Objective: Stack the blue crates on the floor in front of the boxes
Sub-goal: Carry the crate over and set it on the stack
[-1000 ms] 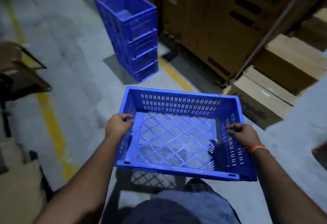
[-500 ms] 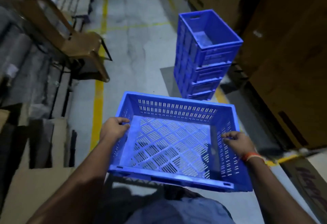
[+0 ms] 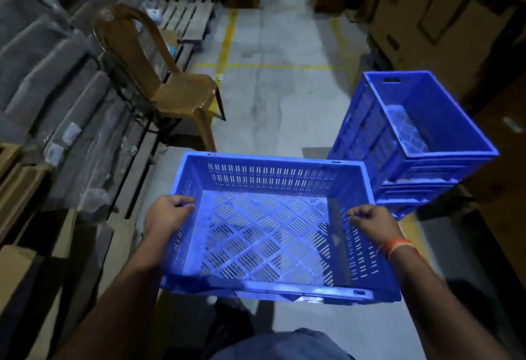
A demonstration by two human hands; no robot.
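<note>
Within the last second the stack of blue crates (image 3: pixel 410 143) has swung from far left to just right of the carried crate (image 3: pixel 273 226); left hand (image 3: pixel 168 214) and right hand (image 3: pixel 373 223) grip its side rims, so placing looks imminent.

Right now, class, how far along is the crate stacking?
Done: a stack of blue crates stands on the floor by the cardboard boxes. In hand: the left hand and right hand grip an empty crate by its side walls. Left: setting it on the stack.
</note>
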